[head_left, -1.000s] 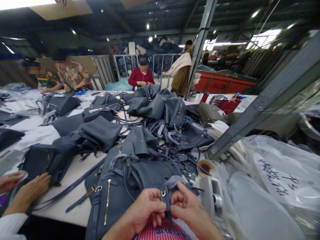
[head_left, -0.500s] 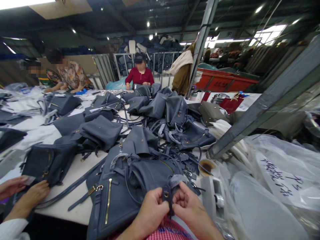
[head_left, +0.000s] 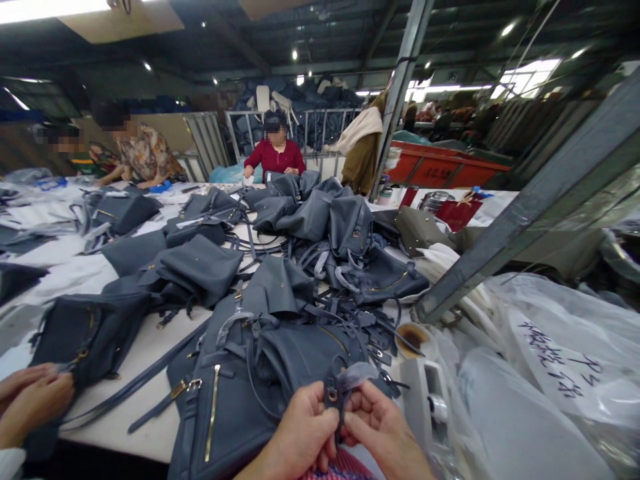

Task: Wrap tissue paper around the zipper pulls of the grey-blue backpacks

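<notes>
My left hand (head_left: pixel 306 421) is closed, thumb against fingers, on a short dark leather strap (head_left: pixel 331 387) with a gold eyelet. Facing it, my right hand (head_left: pixel 373 421) pinches the same strap lower down. Clear plastic film (head_left: pixel 360 375) hangs at the strap's upper end, just above my right fingers. Under and behind my hands lies a dark blue-grey leather handbag (head_left: pixel 235 407) with a gold zip, its handle partly wrapped in plastic. Just beyond, loose dark straps (head_left: pixel 373 327) lie in a heap.
More dark bags (head_left: pixel 310 213) are piled along the white table (head_left: pixel 145 420). At left a co-worker's hands (head_left: pixel 35 400) work at another bag. To my right are a cup of brown liquid (head_left: pixel 413 337), a pale metal device (head_left: pixel 425 400), plastic sacks (head_left: pixel 540 413) and a slanting metal post (head_left: pixel 530 200).
My hands stay close together on the strap, which has turned slightly, and the plastic film now extends further right. The co-worker's hands at left have come together and moved slightly left.
</notes>
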`<state>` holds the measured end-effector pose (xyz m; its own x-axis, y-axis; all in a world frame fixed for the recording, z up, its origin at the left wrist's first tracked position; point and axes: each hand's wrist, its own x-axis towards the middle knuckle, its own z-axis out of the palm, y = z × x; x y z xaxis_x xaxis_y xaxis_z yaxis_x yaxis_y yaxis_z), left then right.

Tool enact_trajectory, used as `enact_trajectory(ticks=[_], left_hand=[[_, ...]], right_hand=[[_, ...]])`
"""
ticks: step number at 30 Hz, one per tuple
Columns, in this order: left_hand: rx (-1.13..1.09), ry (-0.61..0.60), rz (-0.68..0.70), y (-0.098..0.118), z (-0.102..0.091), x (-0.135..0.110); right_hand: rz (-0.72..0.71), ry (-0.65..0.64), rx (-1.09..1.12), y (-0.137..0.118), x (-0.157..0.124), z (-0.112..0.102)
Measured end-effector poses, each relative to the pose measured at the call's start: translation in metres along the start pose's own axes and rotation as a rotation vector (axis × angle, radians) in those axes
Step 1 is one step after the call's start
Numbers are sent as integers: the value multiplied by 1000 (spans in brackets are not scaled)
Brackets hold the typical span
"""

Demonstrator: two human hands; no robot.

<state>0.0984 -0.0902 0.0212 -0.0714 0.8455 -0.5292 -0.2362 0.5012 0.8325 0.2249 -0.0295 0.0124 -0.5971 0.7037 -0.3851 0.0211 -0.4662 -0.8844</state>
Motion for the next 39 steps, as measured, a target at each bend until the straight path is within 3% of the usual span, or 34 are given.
enact_trajectory(ticks=[5,9,11,14,19,22,24,26,31,35,37,39], left_hand=[[-59,7,96,-10,3,7],[-62,10,80,-13,4,7],[94,76,144,-9,4,4],[485,159,347,-2,1,-1],[1230,253,773,6,-2,0],[1417,294,897,12,0,4],[1477,236,952,17,2,6],[1531,160,960,22,2,8],[1697,81,936,34,-3,8],[1634,-4,1082,36,0,10],[1419,88,962,34,2,17],[1138,222,738,31,2,26]], right_hand=[[-93,53,-13,-3,3,-3],[-96,58,27,-2,6,-4],[-101,67,30,-1,8,-3],[-93,80,20,0,8,-4],[-134,187,-296,-1,10,-15],[-160,187,-411,3,10,-24],[-212,193,-471,9,10,-28],[-251,213,-490,15,10,-31],[-215,244,-250,14,8,-31],[-314,268,-452,7,6,-26],[-415,306,-515,10,5,-22],[-484,329,-540,16,3,-19]])
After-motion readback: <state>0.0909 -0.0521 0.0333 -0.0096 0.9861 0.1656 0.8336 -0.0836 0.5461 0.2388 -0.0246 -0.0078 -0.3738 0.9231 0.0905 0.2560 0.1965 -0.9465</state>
